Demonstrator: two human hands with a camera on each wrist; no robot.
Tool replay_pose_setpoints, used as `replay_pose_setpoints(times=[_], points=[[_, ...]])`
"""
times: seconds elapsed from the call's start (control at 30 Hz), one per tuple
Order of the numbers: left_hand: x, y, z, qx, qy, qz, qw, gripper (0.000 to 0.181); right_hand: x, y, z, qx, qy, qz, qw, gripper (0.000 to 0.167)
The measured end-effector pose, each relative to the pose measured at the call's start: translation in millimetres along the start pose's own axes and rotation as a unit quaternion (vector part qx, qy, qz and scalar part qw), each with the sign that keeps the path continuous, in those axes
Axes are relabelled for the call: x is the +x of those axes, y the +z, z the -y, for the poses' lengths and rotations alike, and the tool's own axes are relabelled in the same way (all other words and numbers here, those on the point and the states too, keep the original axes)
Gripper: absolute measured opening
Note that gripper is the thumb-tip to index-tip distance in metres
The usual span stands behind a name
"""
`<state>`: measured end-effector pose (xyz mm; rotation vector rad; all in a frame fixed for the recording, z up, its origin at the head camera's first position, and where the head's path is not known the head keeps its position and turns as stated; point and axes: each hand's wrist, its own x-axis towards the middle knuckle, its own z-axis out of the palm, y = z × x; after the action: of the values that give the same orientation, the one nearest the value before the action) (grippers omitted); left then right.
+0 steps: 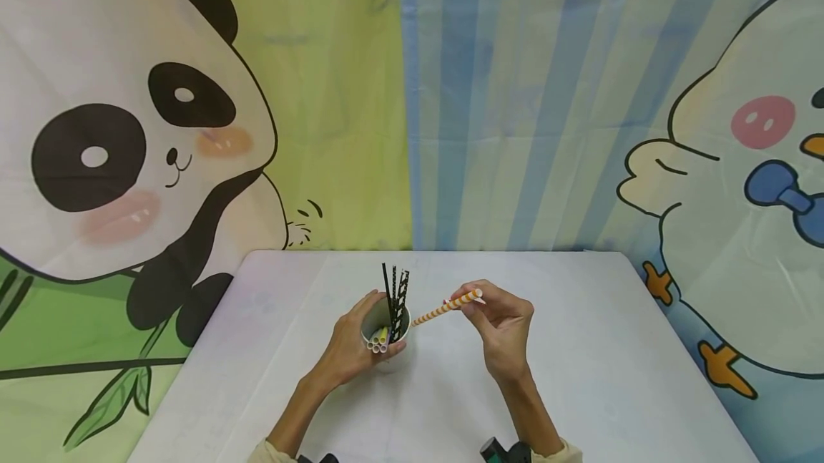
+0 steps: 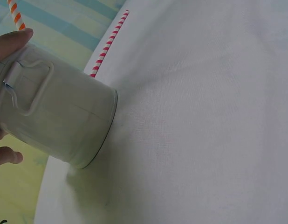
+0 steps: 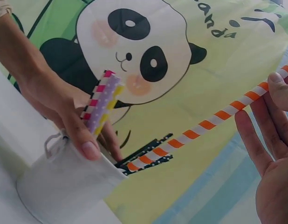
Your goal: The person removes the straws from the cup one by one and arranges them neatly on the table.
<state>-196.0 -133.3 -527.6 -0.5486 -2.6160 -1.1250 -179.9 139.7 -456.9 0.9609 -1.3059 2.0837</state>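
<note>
My left hand (image 1: 350,341) grips a small white metal bucket (image 2: 65,107) with a wire side handle, thumb and fingers around its rim. Several paper straws stand in the bucket: black patterned straws (image 1: 398,298) at the far side, and pink-striped, lilac dotted and yellow-striped straws (image 3: 102,102) at the near side. Between thumb and fingertips, my right hand (image 1: 505,327) pinches an orange-and-white striped straw (image 3: 207,125). Its lower end is close beside the bucket's right rim. A red-and-white striped straw (image 2: 108,45) shows beyond the bucket, seemingly on the table, its lower end hidden.
A white cloth-like cover lies over the table (image 1: 270,377). Behind the table's far edge hang a green curtain with a panda print (image 1: 341,127) and a blue striped curtain (image 1: 502,127). Dark devices sit at both wrists (image 1: 505,451).
</note>
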Motion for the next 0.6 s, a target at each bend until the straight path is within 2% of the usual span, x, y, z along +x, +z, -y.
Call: replay_pose_setpoints(times=[0.27, 0.6], points=[[-0.8, -0.3, -0.1, 0.005, 0.004, -0.002, 1.0000, 0.093, 7.3, -24, 6, -0.010, -0.004, -0.031, 0.9995, 0.029], [-1.1, -0.4, -0.2, 0.000, 0.000, 0.002, 1.0000, 0.093, 11.9, -50, 11, -0.057, -0.019, -0.077, 0.9952, 0.026]])
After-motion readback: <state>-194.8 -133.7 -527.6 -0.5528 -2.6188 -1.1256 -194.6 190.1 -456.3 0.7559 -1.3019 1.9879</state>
